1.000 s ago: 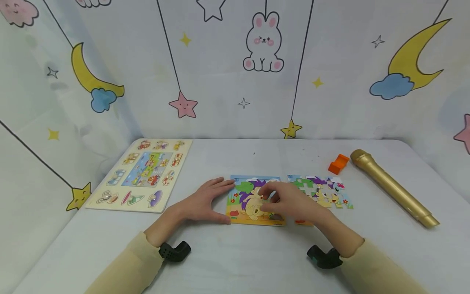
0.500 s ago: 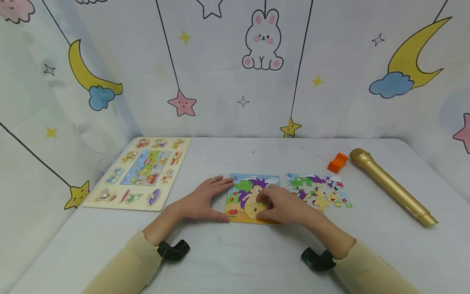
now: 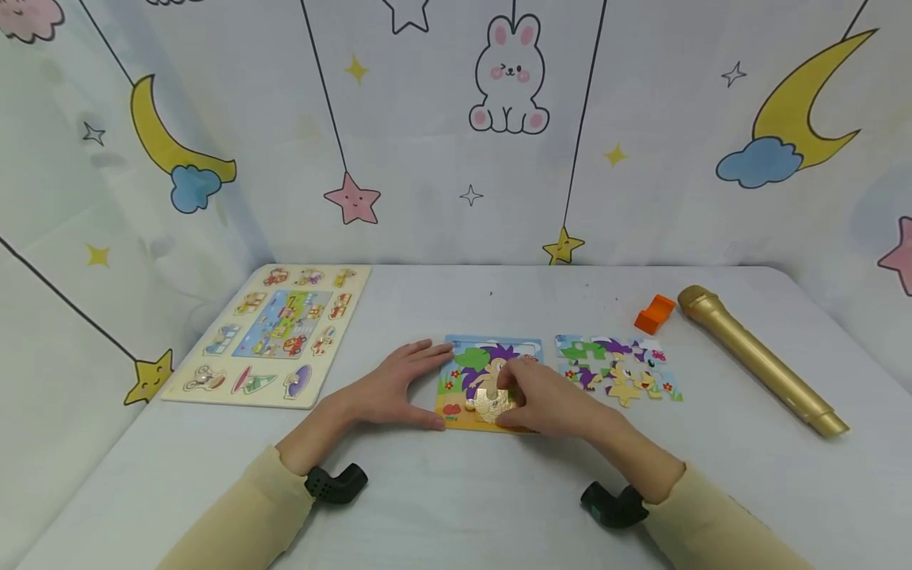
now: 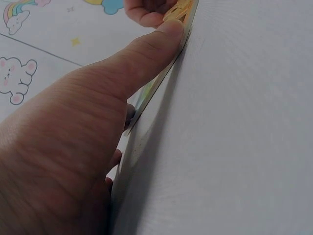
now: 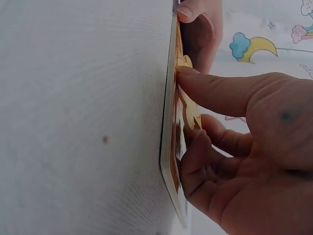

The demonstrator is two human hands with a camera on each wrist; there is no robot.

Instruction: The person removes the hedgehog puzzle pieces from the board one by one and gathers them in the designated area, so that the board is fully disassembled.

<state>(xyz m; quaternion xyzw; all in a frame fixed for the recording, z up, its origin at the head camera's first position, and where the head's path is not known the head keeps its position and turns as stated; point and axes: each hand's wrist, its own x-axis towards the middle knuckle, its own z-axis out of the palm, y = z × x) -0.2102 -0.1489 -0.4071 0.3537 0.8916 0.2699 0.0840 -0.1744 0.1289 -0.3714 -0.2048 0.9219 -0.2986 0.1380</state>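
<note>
A picture puzzle (image 3: 456, 418) of a purple-haired cartoon figure lies flat on the white table. At its left edge rests my left hand (image 3: 395, 388), thumb and fingers spread along the side. My right hand (image 3: 559, 400) is over the puzzle's right part and pinches a yellow puzzle piece (image 5: 191, 113) between thumb and fingers. The piece stands tilted up from the board in the right wrist view and shines gold in the head view. Part of the picture is hidden under the right hand. In the left wrist view the left thumb (image 4: 161, 39) touches the board's edge.
Several loose-fitted pieces form a second, gapped puzzle (image 3: 620, 368) just to the right. Behind it lie an orange block (image 3: 654, 315) and a gold microphone (image 3: 762, 360). A wooden knob puzzle board (image 3: 288, 392) occupies the left. A printed cloth (image 3: 427, 158) hangs behind the table.
My right hand has shifted left and slightly down over the puzzle, uncovering more of the gapped puzzle. The yellow piece at its fingertips now catches the light. My left hand has stayed in place.
</note>
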